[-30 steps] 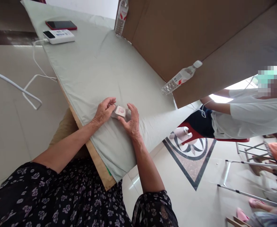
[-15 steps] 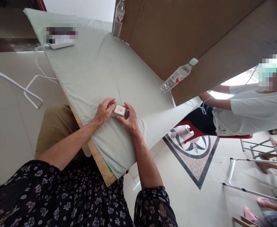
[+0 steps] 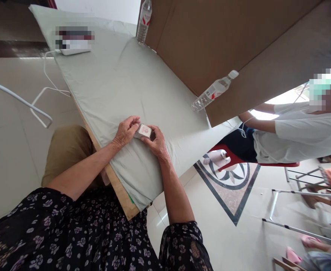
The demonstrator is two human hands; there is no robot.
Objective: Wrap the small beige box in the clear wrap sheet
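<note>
A small box [image 3: 145, 130] with a pale top face and red print is between my hands, low over the cloth-covered table [image 3: 111, 86]. My right hand [image 3: 157, 144] grips its right end, thumb along the near side and fingers bent round the far side. At the other end, the bent fingers and thumb of my left hand [image 3: 126, 132] close on the box's greyish left part. My fingers partly cover both ends of the box, and its contents cannot be seen.
Two clear plastic bottles, one near [image 3: 214, 91] and one far [image 3: 144, 22], stand against a brown cardboard panel [image 3: 193, 45]. A white device with a cable [image 3: 76, 49] lies at the far left. Beyond the panel sits a person in a white shirt [image 3: 295, 131].
My right fingers have come down closer around the box, which has turned slightly. My left hand keeps nearly the same place, and the camera view has shifted a little.
</note>
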